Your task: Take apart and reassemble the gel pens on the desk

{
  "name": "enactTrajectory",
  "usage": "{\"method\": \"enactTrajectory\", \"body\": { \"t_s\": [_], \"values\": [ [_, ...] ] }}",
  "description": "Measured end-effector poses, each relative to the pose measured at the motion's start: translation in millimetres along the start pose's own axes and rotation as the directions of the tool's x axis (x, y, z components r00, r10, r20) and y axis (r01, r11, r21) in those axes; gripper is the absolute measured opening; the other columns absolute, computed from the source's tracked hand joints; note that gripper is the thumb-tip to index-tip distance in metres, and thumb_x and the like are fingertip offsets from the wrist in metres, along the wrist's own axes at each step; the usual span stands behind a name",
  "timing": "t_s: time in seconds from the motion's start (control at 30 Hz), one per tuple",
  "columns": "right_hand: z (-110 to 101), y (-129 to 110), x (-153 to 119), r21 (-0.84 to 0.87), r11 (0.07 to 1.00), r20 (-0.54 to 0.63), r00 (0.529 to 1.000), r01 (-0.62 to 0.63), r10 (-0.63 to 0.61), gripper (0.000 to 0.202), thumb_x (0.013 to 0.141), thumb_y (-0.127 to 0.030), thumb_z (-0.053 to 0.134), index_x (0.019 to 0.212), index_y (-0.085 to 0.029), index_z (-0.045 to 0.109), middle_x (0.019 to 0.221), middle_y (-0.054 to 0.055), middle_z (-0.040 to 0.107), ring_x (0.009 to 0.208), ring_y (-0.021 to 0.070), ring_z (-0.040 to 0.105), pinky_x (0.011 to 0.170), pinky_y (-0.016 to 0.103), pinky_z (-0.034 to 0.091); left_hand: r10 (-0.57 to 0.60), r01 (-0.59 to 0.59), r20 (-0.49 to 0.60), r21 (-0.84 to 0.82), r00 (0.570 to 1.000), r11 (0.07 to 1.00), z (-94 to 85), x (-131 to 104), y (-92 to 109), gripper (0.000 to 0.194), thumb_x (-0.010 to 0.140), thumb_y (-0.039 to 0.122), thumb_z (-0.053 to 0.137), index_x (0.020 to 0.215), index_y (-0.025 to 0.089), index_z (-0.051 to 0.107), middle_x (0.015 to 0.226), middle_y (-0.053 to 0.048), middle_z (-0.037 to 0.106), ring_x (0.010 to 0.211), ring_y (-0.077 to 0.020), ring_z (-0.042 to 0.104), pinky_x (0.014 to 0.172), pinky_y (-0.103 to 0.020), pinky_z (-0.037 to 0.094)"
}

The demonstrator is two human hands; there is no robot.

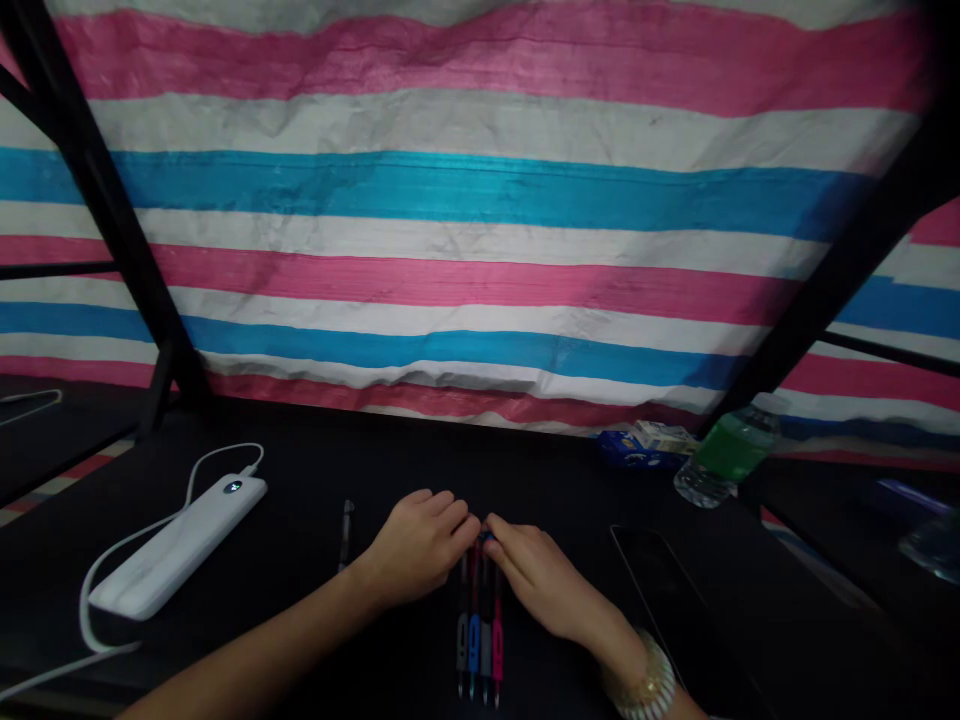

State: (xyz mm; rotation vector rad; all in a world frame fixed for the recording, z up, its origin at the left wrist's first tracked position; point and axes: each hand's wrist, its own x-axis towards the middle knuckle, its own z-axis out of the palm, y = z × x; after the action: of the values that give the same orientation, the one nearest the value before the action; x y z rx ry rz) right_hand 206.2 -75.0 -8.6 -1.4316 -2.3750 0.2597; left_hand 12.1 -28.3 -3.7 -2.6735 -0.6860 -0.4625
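Several pens [480,640] lie side by side on the black table [300,450], with grey, blue and pink grips toward me. My left hand [424,545] is closed at their far ends, from the left side. From the right, my right hand [536,575] pinches at the same ends, its thumb and forefinger near a small blue part. The fingertips of both hands almost meet. A beaded bracelet [649,680] circles my right wrist. Left of my left hand lies a separate dark pen [346,535], partly hidden by my forearm.
A white power bank [180,550] with a cable lies at the left. On the right are a dark phone [675,600], a tilted bottle [727,455] with a green label and a blue packet [637,450]. A striped sheet [480,240] hangs behind, between black frame bars.
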Motion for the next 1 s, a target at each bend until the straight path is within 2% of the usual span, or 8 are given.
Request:
{"method": "enactTrajectory", "body": {
  "t_s": [0.17, 0.23, 0.37, 0.53, 0.73, 0.87, 0.93, 1.0],
  "values": [
    [-7.7, 1.6, -4.5, 0.230, 0.972, 0.084, 0.996, -0.040, 0.021, 0.028, 0.102, -0.028, 0.033, 0.085, -0.020, 0.054, 0.081, 0.001, 0.064, 0.075, 0.0155, 0.059, 0.067, 0.025, 0.042, 0.126, -0.105, -0.226, 0.100, 0.966, 0.989, -0.4, -1.2, -0.2, 0.012, 0.094, 0.018, 0.045, 0.091, 0.017, 0.056, 0.074, -0.002, 0.057, 0.069, -0.0179, 0.051, 0.058, -0.034, 0.033],
    [-8.1, 1.0, -3.5, 0.251, 0.967, 0.107, 0.994, -0.042, 0.016, 0.030, 0.102, -0.027, 0.033, 0.080, -0.020, 0.052, 0.078, 0.000, 0.063, 0.071, 0.0142, 0.058, 0.064, 0.024, 0.041, 0.135, -0.109, -0.247, 0.114, 0.960, 0.987, -0.9, -0.2, 0.7, 0.012, 0.095, 0.018, 0.044, 0.091, 0.017, 0.056, 0.074, -0.001, 0.058, 0.070, -0.0179, 0.052, 0.059, -0.034, 0.035],
    [-4.3, -2.8, 1.6, -0.004, 0.998, 0.023, 0.998, -0.059, 0.059, 0.021, 0.099, -0.020, 0.037, 0.084, -0.020, 0.051, 0.078, 0.001, 0.065, 0.066, 0.0154, 0.059, 0.057, 0.027, 0.033, -0.028, 0.030, -0.036, 0.055, 0.999, 0.998, -1.0, 3.6, 4.1, 0.012, 0.093, 0.019, 0.045, 0.088, 0.018, 0.055, 0.076, -0.003, 0.061, 0.067, -0.0199, 0.057, 0.057, -0.034, 0.038],
    [3.3, -6.4, 6.5, -0.304, 0.953, -0.036, 0.999, -0.013, 0.002, 0.011, 0.092, -0.014, 0.047, 0.086, -0.020, 0.054, 0.082, 0.001, 0.068, 0.068, 0.0176, 0.062, 0.054, 0.030, 0.025, -0.182, 0.196, 0.241, -0.034, 0.953, 0.980, -3.1, 4.9, 10.0, 0.019, 0.096, 0.023, 0.038, 0.090, 0.017, 0.055, 0.078, -0.005, 0.067, 0.062, -0.0219, 0.064, 0.052, -0.031, 0.042],
    [14.7, -4.1, 5.4, -0.419, 0.907, -0.085, 0.992, 0.046, -0.090, 0.011, 0.084, -0.008, 0.053, 0.084, -0.019, 0.056, 0.077, 0.002, 0.065, 0.065, 0.0178, 0.058, 0.055, 0.032, 0.026, -0.275, 0.343, 0.351, -0.148, 0.895, 0.928, -13.6, 4.3, 10.1, 0.030, 0.097, 0.028, 0.032, 0.090, 0.018, 0.059, 0.077, -0.007, 0.072, 0.065, -0.0256, 0.069, 0.055, -0.031, 0.045],
    [18.6, 0.1, 7.8, -0.474, 0.874, -0.206, 0.952, 0.104, -0.225, 0.011, 0.086, -0.010, 0.054, 0.086, -0.019, 0.061, 0.076, 0.004, 0.065, 0.073, 0.0209, 0.057, 0.060, 0.032, 0.032, -0.325, 0.464, 0.439, -0.258, 0.838, 0.847, -16.4, 4.1, 3.2, 0.037, 0.098, 0.029, 0.031, 0.076, 0.020, 0.060, 0.072, -0.004, 0.071, 0.067, -0.0228, 0.068, 0.056, -0.028, 0.041],
    [16.4, 2.3, 8.6, -0.440, 0.890, -0.293, 0.918, 0.120, -0.268, 0.015, 0.090, -0.012, 0.052, 0.095, -0.019, 0.064, 0.080, 0.005, 0.066, 0.081, 0.0231, 0.058, 0.064, 0.032, 0.037, -0.335, 0.483, 0.424, -0.311, 0.841, 0.819, -14.9, 3.1, -0.2, 0.038, 0.098, 0.029, 0.031, 0.074, 0.021, 0.059, 0.070, -0.002, 0.069, 0.065, -0.0201, 0.067, 0.055, -0.026, 0.039],
    [12.2, 4.5, 8.2, -0.293, 0.949, -0.369, 0.903, 0.113, -0.221, 0.020, 0.094, -0.021, 0.051, 0.110, -0.019, 0.062, 0.089, 0.007, 0.068, 0.086, 0.0239, 0.059, 0.069, 0.032, 0.041, -0.356, 0.468, 0.356, -0.307, 0.864, 0.829, -12.3, 1.7, -2.5, 0.035, 0.099, 0.031, 0.031, 0.079, 0.021, 0.059, 0.072, -0.001, 0.069, 0.065, -0.0191, 0.066, 0.055, -0.026, 0.037]
  ]
}}
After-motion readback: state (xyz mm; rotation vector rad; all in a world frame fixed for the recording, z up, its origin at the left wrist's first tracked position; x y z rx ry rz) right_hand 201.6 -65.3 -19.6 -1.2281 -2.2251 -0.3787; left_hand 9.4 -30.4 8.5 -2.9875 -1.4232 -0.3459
